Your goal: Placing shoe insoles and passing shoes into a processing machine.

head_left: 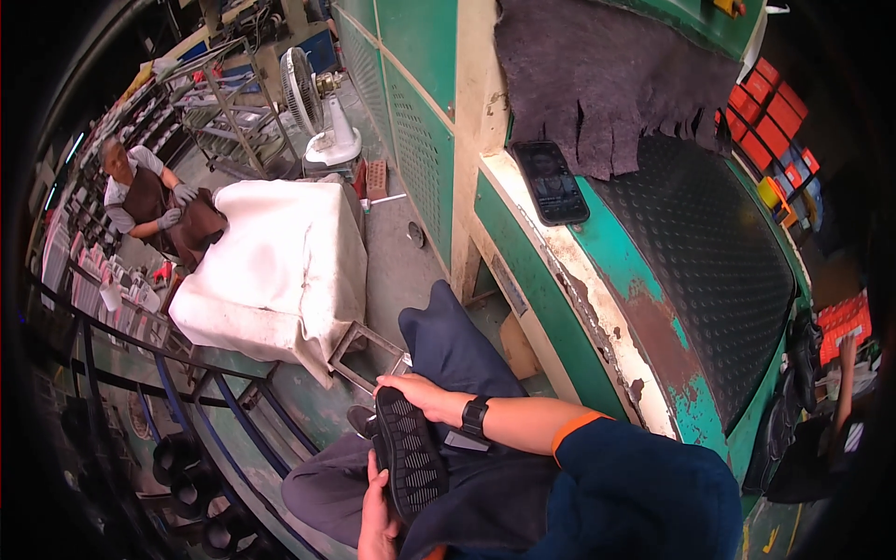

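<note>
A black shoe (411,457) rests over my lap, its patterned sole turned up toward me. My right hand (418,394), with a black watch on the wrist, grips one end of the shoe. Lower down, my left hand (376,513) holds its side near the other end, fingers pressed along the edge. The shoe's upper is hidden beneath the sole. Just beyond it a small dark grey object (359,420) shows in part; I cannot tell what it is. A light grey flat piece (467,441) lies on my trousers beside the watch.
A green machine (644,308) with peeling paint stands at my right, bearing a phone (551,184), a black studded mat (700,243) and a dark hide (607,84). Ahead are a white-draped table (271,252), a fan (317,112) and a gloved person (149,196). Metal rails (205,373) run left.
</note>
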Demonstrator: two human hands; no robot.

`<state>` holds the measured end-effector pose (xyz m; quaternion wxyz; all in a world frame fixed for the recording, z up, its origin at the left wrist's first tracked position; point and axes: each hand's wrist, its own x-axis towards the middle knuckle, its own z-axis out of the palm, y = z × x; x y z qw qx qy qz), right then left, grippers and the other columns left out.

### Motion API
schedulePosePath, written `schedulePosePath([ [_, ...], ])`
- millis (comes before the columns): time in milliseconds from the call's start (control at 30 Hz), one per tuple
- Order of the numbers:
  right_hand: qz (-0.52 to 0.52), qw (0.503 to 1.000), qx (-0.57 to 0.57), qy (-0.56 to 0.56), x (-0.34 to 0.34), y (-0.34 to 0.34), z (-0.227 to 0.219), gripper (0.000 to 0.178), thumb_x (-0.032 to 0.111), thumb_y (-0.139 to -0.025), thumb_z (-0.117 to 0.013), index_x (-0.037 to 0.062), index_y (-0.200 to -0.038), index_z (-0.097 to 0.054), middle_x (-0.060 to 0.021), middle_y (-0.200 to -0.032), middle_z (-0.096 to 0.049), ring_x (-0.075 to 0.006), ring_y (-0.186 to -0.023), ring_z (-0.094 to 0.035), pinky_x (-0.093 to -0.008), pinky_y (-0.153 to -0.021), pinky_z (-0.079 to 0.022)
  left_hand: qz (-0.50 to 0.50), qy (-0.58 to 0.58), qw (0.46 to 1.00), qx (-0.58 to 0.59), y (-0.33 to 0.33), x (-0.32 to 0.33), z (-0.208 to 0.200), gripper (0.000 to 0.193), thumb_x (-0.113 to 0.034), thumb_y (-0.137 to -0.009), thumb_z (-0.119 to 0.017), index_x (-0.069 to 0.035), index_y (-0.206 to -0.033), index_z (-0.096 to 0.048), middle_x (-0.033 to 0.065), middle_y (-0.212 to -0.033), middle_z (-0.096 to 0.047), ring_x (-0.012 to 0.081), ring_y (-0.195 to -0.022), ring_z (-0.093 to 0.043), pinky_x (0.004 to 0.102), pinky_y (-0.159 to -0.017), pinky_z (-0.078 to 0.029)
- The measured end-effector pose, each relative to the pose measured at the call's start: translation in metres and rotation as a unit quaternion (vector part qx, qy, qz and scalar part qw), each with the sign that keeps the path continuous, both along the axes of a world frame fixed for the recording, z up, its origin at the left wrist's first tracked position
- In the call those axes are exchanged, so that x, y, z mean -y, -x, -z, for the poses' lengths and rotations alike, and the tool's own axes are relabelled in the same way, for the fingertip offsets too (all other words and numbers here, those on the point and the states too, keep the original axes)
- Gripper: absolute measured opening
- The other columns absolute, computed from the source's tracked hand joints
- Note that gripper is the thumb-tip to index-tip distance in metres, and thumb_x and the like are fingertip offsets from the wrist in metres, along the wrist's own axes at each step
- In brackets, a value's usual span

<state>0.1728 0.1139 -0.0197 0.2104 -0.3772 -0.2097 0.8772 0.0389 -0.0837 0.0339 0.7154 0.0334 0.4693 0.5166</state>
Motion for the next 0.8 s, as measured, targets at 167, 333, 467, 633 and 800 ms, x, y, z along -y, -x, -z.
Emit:
schedulePosePath([
  [167, 0.027, 1.0, 0.006, 0.008, -0.002, -0.002, 0.002, 0.03, 0.035, -0.095, -0.061, 0.0058, -0.097, -0.069, -0.0038, -0.082, -0.068, -0.0126, -0.067, -0.065, -0.0276, -0.063, -0.053, 0.071, -0.033, 0.959, -0.271, 0.024, -0.062, -0.004, 0.069, -0.033, -0.099, -0.047, -0.011, -0.157, -0.017, 0.0147, -0.161, -0.022, 0.0248, -0.15, -0.014, 0.0397, -0.12, -0.011],
  [333, 0.039, 0.999, -0.033, 0.004, 0.001, 0.007, 0.01, 0.031, 0.035, -0.094, -0.061, 0.0052, -0.097, -0.069, -0.0043, -0.084, -0.068, -0.0124, -0.07, -0.065, -0.0273, -0.064, -0.053, 0.099, -0.015, 0.965, -0.242, 0.036, -0.091, 0.036, 0.065, -0.039, -0.101, -0.043, -0.004, -0.153, -0.026, 0.0143, -0.159, -0.026, 0.0235, -0.147, -0.022, 0.0367, -0.12, -0.014],
  [467, 0.04, 0.997, 0.064, 0.008, -0.001, 0.007, 0.015, 0.035, 0.039, -0.093, -0.06, 0.0056, -0.095, -0.069, -0.0053, -0.086, -0.068, -0.0143, -0.07, -0.064, -0.0287, -0.064, -0.051, 0.126, -0.015, 0.966, -0.224, 0.027, -0.091, 0.039, 0.066, -0.044, -0.102, -0.037, 0.0, -0.151, -0.029, 0.0137, -0.159, -0.027, 0.023, -0.146, -0.027, 0.0354, -0.12, -0.016],
  [633, 0.044, 0.989, 0.142, 0.021, 0.0, 0.013, 0.044, 0.037, 0.042, -0.09, -0.057, 0.0065, -0.094, -0.069, -0.0056, -0.082, -0.068, -0.0182, -0.068, -0.064, -0.0321, -0.064, -0.05, 0.072, 0.006, 0.98, -0.183, 0.006, -0.096, -0.002, 0.067, -0.047, -0.101, -0.043, 0.0, -0.148, -0.036, 0.0122, -0.151, -0.041, 0.0235, -0.138, -0.04, 0.0352, -0.115, -0.029],
  [800, 0.017, 0.993, 0.087, 0.08, 0.009, 0.013, 0.046, 0.037, 0.038, -0.088, -0.053, 0.0059, -0.095, -0.071, -0.0073, -0.082, -0.07, -0.0193, -0.07, -0.065, -0.0317, -0.068, -0.05, 0.085, -0.051, 0.984, -0.147, 0.017, -0.092, 0.022, 0.072, -0.049, -0.099, -0.04, -0.007, -0.155, -0.022, 0.014, -0.156, -0.031, 0.0255, -0.139, -0.039, 0.036, -0.116, -0.029],
])
